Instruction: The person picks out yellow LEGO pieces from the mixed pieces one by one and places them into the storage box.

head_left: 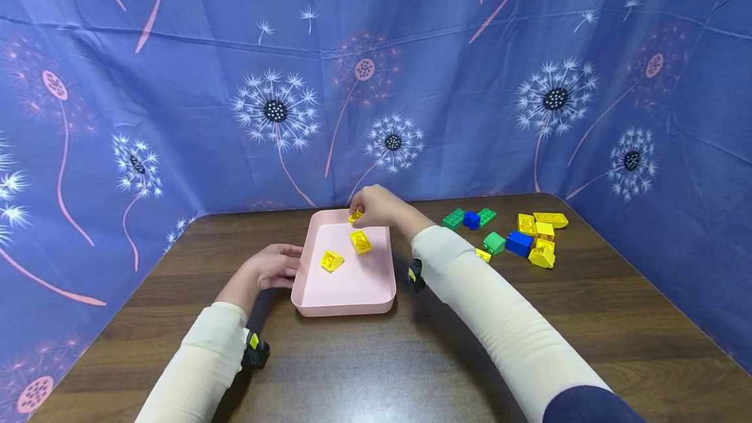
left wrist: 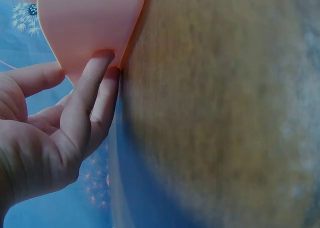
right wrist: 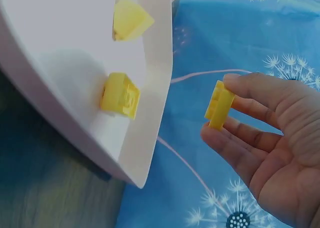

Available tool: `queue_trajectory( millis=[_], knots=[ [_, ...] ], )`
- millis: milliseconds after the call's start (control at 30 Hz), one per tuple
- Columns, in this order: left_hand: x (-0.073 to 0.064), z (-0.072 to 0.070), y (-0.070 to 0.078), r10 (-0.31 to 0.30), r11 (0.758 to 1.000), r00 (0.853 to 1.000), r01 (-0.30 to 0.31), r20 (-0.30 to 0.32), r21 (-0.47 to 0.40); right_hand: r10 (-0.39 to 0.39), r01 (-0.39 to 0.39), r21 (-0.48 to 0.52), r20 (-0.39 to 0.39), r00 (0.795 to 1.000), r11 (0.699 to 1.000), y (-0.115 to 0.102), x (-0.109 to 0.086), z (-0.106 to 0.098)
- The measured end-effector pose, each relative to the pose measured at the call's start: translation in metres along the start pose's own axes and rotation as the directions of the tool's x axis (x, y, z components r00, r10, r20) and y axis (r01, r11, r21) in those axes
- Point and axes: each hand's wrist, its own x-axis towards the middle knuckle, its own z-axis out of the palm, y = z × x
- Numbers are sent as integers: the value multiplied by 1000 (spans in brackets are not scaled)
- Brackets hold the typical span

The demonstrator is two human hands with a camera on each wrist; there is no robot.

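Over the far end of the pink tray (head_left: 341, 289), my right hand (head_left: 376, 206) pinches a yellow toy brick (right wrist: 220, 105) between thumb and fingertips. The right wrist view shows studs along one side of this brick. My left hand (head_left: 275, 266) is at the tray's left side. Its fingers (left wrist: 90, 83) are extended and their tips touch the outer wall. Inside the tray lie two more yellow bricks: a sloped one (head_left: 331, 261) toward the left and a blocky one (head_left: 361, 242) with its hollow side showing.
Right of the tray, several yellow bricks (head_left: 542, 255) lie around a blue brick (head_left: 519, 243) and a green one (head_left: 494, 243). Farther back are flat green bricks (head_left: 454, 218) and a small blue brick (head_left: 472, 220). A patterned blue cloth (head_left: 329, 116) hangs behind the wooden table (head_left: 470, 344).
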Motion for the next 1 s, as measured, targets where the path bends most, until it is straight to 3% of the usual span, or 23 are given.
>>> queue_trajectory(
  millis=[367,667,1000],
  knots=[
    [-1,1,0,4,1000,1000,-3,16,-6,46,-47,98,15,999,994,-8,22,17],
    [-2,-2,2,2,1000,1000,-2,22,-14,120,-113,246,-13,993,963,-16,35,41],
    [-2,0,0,22,999,999,-21,29,-32,132,-135,249,30,991,959,-8,36,62]
  ],
)
